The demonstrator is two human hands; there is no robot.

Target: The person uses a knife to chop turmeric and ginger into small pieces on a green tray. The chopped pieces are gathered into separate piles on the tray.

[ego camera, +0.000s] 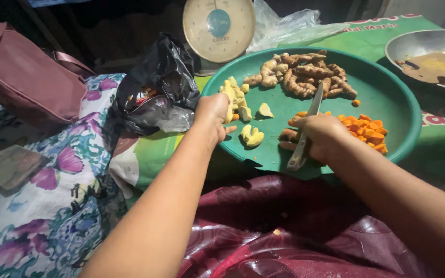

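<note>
— How's the light here?
— Warm and fairly dim, strongest over the round green plastic tray (387,98); the far background beyond it goes nearly black.
— Any glare?
— A soft sheen on the shallow metal pan (428,44), bright glints on the crumpled black plastic bag (155,82), and shiny patches on the glossy maroon cloth (294,226).
— Shadows?
— Dark ones under both forearms and along the tray's near rim.
— Sharpness?
— The middle is reasonably crisp; the flowered cloth (42,216) at the lower left is softer, and the edges stretch with wide-angle distortion
</note>
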